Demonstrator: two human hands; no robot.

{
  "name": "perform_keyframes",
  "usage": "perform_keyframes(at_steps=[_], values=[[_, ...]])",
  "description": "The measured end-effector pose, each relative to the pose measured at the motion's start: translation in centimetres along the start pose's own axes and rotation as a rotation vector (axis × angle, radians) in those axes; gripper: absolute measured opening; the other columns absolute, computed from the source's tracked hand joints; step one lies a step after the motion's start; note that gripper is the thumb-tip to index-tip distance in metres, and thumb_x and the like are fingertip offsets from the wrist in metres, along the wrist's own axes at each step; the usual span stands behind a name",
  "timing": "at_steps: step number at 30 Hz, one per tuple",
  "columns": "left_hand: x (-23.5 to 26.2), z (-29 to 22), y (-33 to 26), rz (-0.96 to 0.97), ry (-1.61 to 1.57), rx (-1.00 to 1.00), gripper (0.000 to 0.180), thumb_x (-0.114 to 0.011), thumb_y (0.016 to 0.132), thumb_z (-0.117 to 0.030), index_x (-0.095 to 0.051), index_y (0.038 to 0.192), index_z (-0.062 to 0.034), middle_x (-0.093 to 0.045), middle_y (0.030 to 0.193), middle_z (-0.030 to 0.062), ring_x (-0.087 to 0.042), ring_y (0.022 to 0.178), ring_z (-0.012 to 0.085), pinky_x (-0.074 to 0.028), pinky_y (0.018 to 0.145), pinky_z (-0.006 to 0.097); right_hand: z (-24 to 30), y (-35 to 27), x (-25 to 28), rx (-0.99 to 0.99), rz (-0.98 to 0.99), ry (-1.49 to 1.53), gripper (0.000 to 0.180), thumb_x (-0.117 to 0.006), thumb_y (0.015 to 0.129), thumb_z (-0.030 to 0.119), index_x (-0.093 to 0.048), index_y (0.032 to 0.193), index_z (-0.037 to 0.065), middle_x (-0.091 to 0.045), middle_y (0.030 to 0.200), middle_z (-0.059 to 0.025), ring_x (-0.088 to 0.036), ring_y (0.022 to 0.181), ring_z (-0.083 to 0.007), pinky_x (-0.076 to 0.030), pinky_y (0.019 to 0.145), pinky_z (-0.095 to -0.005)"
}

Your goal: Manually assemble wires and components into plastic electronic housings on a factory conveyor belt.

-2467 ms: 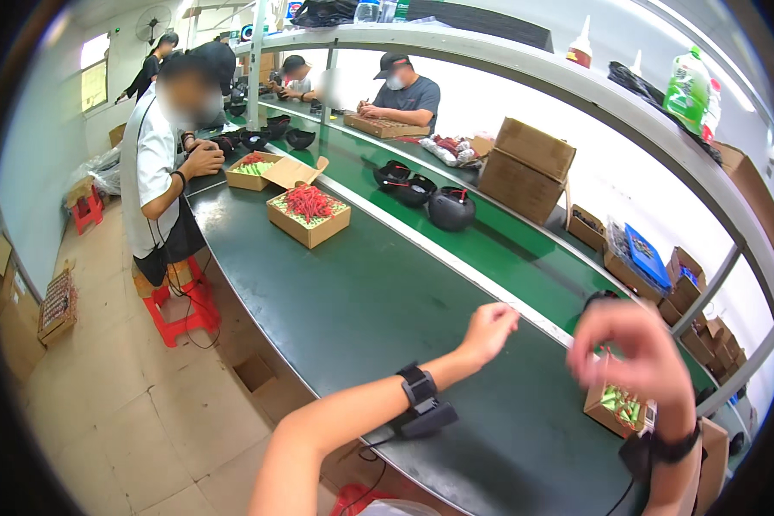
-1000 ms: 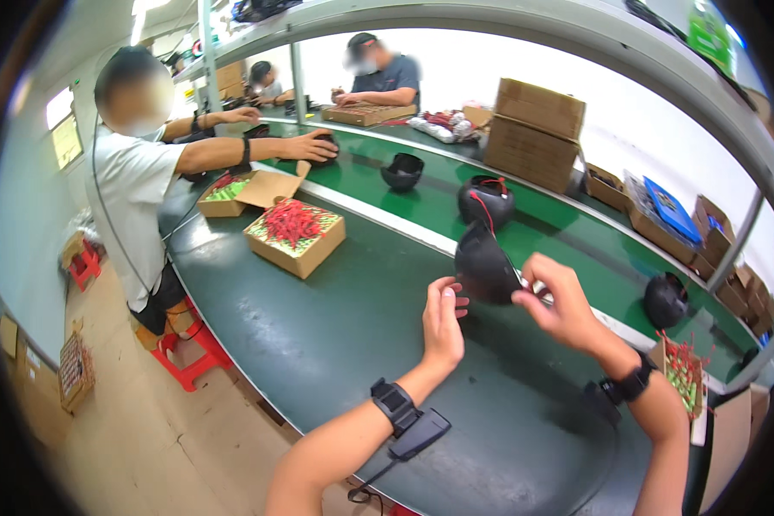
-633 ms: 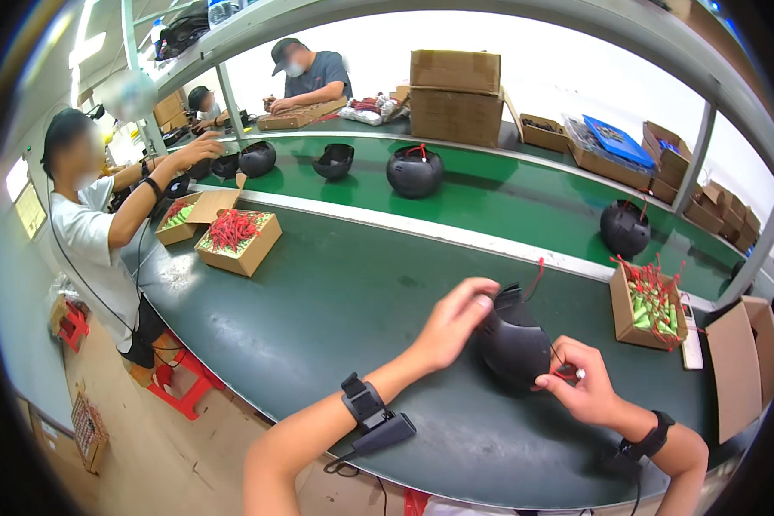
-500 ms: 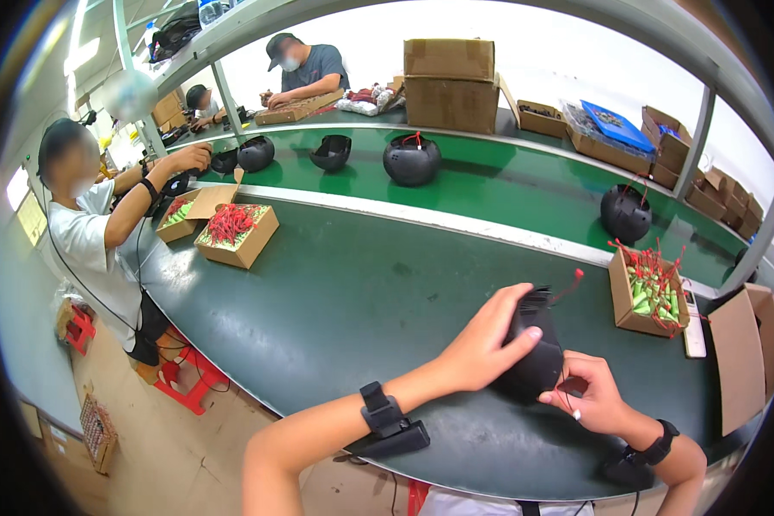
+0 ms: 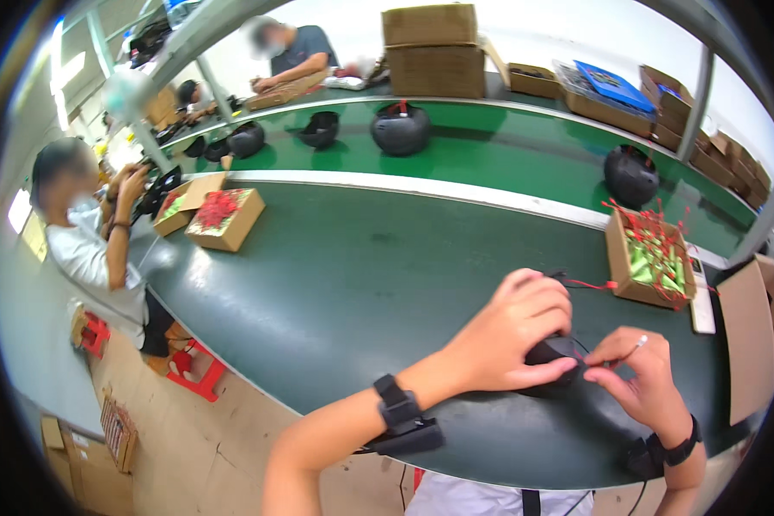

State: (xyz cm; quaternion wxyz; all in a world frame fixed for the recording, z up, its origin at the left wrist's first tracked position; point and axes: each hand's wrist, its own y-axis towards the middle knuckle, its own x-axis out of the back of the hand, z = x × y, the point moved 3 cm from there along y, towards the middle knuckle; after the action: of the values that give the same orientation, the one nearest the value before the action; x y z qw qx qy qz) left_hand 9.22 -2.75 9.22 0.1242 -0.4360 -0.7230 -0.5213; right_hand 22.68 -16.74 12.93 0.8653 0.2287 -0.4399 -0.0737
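Note:
My left hand (image 5: 520, 327) is wrapped over a black rounded plastic shell (image 5: 549, 351) low above the green table, covering much of it. At the shell's right side my right hand (image 5: 635, 376) pinches a thin wire (image 5: 580, 353), with the fingertips close to my left thumb. A small white piece shows by the right fingers. From the far side of the shell a red lead (image 5: 589, 285) stretches toward a cardboard box (image 5: 632, 291) of green cylinders with red wires.
Beyond the table runs a green conveyor (image 5: 490, 146) carrying several black shells (image 5: 632, 176). A white device (image 5: 703, 301) and an open carton (image 5: 746, 340) lie at right. Another box of red-wired parts (image 5: 232, 228) stands left, near a co-worker (image 5: 90, 228). Metal posts frame the bench.
The shell has been tipped over and lowered, and my left hand now lies across its top. My right hand has moved right, pinching the wire. The view has shifted slightly.

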Motion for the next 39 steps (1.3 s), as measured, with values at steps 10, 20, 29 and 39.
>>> perform_keyframes(at_steps=[10,20,29,39], values=[[0.6,1.3,-0.3,0.055,0.01,0.091,0.054,-0.072,0.073,-0.044,-0.065,0.107,-0.0026,-0.061,0.119,0.0134,-0.045,0.126,0.0386,-0.035,0.104,0.05,-1.0,3.0,2.5,0.204,0.133,-0.159,0.016,-0.069,0.072,0.006,-0.064,0.087,0.003,-0.06,0.078,-0.0077,-0.062,0.072,-0.0268,-0.05,0.062,-0.0367],[0.9,0.8,-0.1,0.074,0.029,0.077,0.054,-0.081,0.065,-0.03,-0.064,0.107,-0.0026,-0.059,0.119,0.0124,-0.045,0.126,0.038,-0.04,0.101,0.047,-1.4,3.0,0.8,0.101,0.207,0.045,0.019,-0.063,0.084,0.009,-0.058,0.099,-0.002,-0.064,0.079,-0.0144,-0.064,0.07,-0.0326,-0.051,0.063,-0.0409],[1.2,0.6,0.0,0.08,0.062,0.072,0.055,-0.081,0.064,-0.031,-0.064,0.107,-0.0019,-0.059,0.119,0.0132,-0.046,0.125,0.0376,-0.039,0.101,0.047,-2.6,2.8,-0.3,-0.217,0.104,0.589,0.009,-0.058,0.089,0.005,-0.06,0.087,-0.003,-0.066,0.079,-0.011,-0.066,0.067,-0.0184,-0.051,0.063,-0.029],[1.2,0.6,0.1,0.1,0.045,0.075,0.055,-0.081,0.064,-0.03,-0.064,0.108,-0.0016,-0.059,0.119,0.0137,-0.045,0.125,0.0383,-0.039,0.101,0.047,-2.6,3.9,0.3,-0.013,0.133,0.487,0.016,-0.07,0.073,-0.002,-0.067,0.089,-0.003,-0.07,0.082,-0.0107,-0.068,0.072,-0.0168,-0.055,0.074,-0.0289]])
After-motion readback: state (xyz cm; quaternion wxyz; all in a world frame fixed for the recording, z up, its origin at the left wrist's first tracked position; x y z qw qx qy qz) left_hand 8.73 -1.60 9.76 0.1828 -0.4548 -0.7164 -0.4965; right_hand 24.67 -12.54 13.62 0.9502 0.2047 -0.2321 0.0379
